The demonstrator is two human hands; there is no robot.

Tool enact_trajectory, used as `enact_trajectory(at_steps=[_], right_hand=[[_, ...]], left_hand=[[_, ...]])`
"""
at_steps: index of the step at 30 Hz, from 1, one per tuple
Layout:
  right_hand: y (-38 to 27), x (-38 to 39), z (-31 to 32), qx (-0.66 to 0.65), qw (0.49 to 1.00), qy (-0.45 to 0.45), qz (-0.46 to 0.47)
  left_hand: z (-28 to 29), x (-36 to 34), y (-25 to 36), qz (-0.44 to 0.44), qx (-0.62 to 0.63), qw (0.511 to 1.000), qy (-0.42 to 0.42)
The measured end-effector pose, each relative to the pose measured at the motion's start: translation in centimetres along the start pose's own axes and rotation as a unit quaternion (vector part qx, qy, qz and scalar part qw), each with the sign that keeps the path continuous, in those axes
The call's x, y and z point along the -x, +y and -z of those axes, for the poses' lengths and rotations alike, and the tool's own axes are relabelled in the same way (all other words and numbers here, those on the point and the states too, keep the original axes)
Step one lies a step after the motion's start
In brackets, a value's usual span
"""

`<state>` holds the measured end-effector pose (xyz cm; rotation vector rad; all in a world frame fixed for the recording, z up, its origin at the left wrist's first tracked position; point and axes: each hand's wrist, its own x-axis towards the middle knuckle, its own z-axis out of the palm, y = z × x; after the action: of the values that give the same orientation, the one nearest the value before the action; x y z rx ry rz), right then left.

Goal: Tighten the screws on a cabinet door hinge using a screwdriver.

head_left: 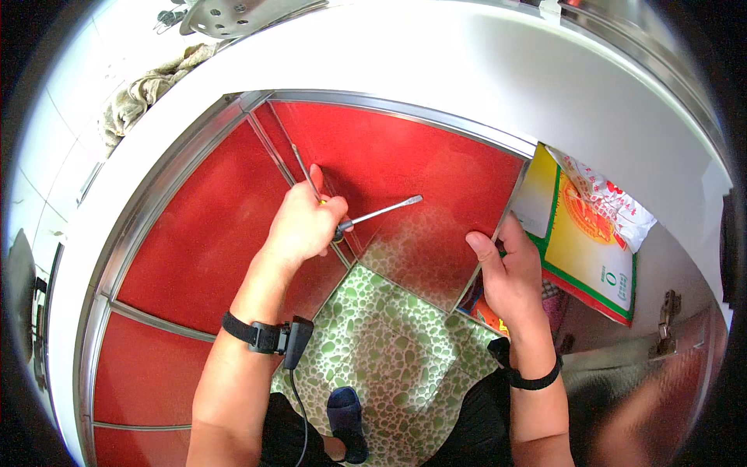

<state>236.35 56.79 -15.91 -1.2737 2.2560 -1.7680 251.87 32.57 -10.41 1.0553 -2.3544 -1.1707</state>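
- Far left: crumpled greyish towel (pixel 156 89) on the white countertop (pixel 179 117), perforated metal pan (pixel 229 17) past it at the top.
- Below the counter edge: red cabinet panels (pixel 191 214) in silver metal framing.
- Left wrist: black strap (pixel 250 333) with a boxy black device (pixel 298 342), cable running down.
- Left hand (pixel 305 222): fingers curled round two screwdrivers, in front of the red panels. Thin screwdriver (pixel 306 170) points up and left, a bit of yellow showing at the grip, rest of its handle hidden. Black-handled screwdriver (pixel 385 208) points right and slightly up, flat-looking tip clear of the hand.
- Lower middle: dark blue slipper (pixel 346 412) on a foot, on the green pebble-pattern floor (pixel 373 311).
- Center: red door (pixel 443 163), metal strip along its top, right side edge in the right hand.
- Right hand (pixel 510 265): pinching that edge, thumb on the red face, fingers round the back. Black strap (pixel 537 380) on the wrist.
- Right of the door edge: yellow-green package (pixel 587 241), white patterned plastic bag (pixel 611 206) against its upper part.
- Far right: metal hinge (pixel 667 323) near a shiny surface.
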Motion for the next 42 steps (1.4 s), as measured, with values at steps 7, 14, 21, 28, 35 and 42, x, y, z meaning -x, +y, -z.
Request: enact_trajectory(at_steps=[7,14,21,28,35,42], right_hand=[[0.5,0.0,-0.6,-0.002,0.999,0.038,0.028],[-0.1,0.5,0.7,0.001,0.998,-0.019,0.057],[-0.6,2.5,-0.5,-0.037,0.991,-0.054,0.117],[-2.1,3.6,-1.0,0.058,0.969,-0.119,0.209],[-0.7,3.5,-2.1,0.049,0.974,-0.028,0.22],[-1.9,5.4,-3.2,0.01,0.97,-0.031,0.239]], left_hand=[[-0.5,-0.1,-0.9,0.029,-0.05,0.998,-0.034],[0.3,3.8,0.5,0.089,-0.104,0.974,-0.179],[1.3,8.6,0.1,0.084,-0.163,0.966,-0.182],[2.3,8.1,-0.1,0.166,-0.177,0.949,-0.202],[3.7,7.4,1.3,0.183,-0.208,0.923,-0.267],[3.9,8.4,1.5,0.195,-0.244,0.918,-0.244]])
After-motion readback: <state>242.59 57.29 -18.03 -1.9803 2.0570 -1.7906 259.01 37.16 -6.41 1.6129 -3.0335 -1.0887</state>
